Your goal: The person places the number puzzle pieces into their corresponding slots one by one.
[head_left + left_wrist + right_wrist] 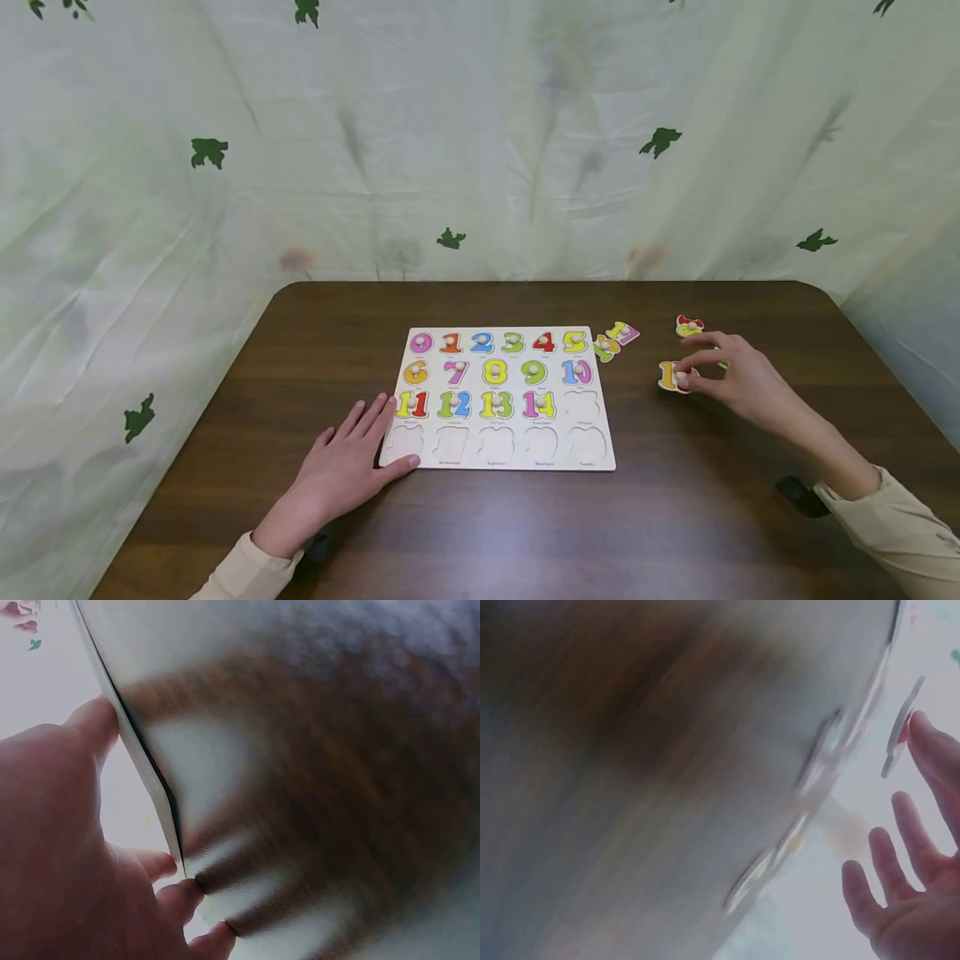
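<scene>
A white number puzzle board (480, 466) lies on the dark wooden table. Pegged pieces 0 through 14 fill its upper recesses; the bottom row and one recess above its right end are bare. My left hand (345, 469) rests spread at the board's left edge, fingers along the side and thumb on the near left corner. Right of the board, my right hand (738, 382) pinches a number piece (667, 376) by its knob between thumb and index finger. A yellow 1 shows on it; the fingers cover the rest. The right wrist view shows this piece (900, 739) raised off the table.
Two loose number pieces, one green and yellow (606, 348) and one yellow and purple (622, 333), lie by the board's far right corner. A red and yellow piece (689, 326) is beyond my right hand, which partly hides another. A leaf-patterned curtain (480, 167) hangs behind the table.
</scene>
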A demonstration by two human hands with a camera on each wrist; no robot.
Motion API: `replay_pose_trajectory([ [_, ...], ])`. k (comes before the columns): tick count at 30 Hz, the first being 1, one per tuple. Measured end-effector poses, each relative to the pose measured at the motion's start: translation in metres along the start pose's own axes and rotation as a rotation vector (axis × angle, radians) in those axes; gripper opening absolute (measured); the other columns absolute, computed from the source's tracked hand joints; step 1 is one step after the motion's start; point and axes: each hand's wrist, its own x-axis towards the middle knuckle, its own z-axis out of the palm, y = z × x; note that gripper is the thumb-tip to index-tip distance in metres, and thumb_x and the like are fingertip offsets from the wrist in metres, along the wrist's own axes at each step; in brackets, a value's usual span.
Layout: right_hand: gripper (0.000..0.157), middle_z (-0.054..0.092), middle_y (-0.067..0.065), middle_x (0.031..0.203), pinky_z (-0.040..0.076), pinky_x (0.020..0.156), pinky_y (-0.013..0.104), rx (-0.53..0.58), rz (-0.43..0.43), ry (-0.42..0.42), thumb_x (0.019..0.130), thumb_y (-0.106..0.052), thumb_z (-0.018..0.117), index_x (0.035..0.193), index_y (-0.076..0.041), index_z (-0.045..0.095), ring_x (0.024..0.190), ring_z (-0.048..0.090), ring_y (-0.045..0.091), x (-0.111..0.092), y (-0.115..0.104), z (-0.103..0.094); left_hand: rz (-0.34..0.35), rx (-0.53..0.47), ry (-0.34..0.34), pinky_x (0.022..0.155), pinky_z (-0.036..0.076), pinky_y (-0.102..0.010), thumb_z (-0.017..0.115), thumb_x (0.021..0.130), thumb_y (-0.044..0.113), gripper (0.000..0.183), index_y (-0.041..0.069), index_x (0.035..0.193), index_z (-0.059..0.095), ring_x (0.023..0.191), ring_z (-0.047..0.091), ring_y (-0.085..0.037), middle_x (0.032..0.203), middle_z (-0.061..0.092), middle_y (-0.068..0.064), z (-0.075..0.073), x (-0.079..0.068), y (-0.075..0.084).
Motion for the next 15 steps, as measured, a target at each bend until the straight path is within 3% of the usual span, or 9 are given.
replay_pose_trajectory([
  [6, 0.008, 0.06, 0.01, 0.126, 0.043, 0.087, 0.048, 0.085, -0.006, -0.074, 0.083, -0.021, 0.081, 0.089, -0.025, 0.077, 0.118, 0.05, 0.031, 0.012, -0.026, 0.021, 0.008, 0.002, 0.012, 0.102, 0.025, -0.071, 0.051, 0.086, 0.074, 0.099, 0.01, 0.157, 0.025, 0.145, 0.02, -0.041, 0.161, 0.024, -0.013, 0.0, 0.0, -0.001],
  [11, 0.011, 0.061, 0.003, 0.123, 0.042, 0.086, 0.044, 0.095, -0.07, -0.097, 0.082, -0.022, 0.083, 0.087, -0.03, 0.076, 0.116, 0.051, 0.025, 0.019, -0.044, 0.039, 0.007, 0.0, 0.006, 0.103, 0.025, -0.071, 0.051, 0.086, 0.073, 0.099, 0.011, 0.157, 0.024, 0.146, 0.019, -0.04, 0.161, 0.023, -0.013, 0.001, 0.0, -0.001],
  [15, 0.014, 0.062, 0.004, 0.12, 0.041, 0.091, 0.045, 0.119, -0.132, -0.123, 0.08, -0.017, 0.084, 0.086, -0.027, 0.076, 0.114, 0.051, 0.026, 0.028, -0.057, 0.051, 0.005, 0.0, 0.003, 0.103, 0.025, -0.071, 0.052, 0.086, 0.073, 0.099, 0.01, 0.157, 0.024, 0.146, 0.019, -0.041, 0.161, 0.023, -0.013, 0.0, -0.001, 0.0],
])
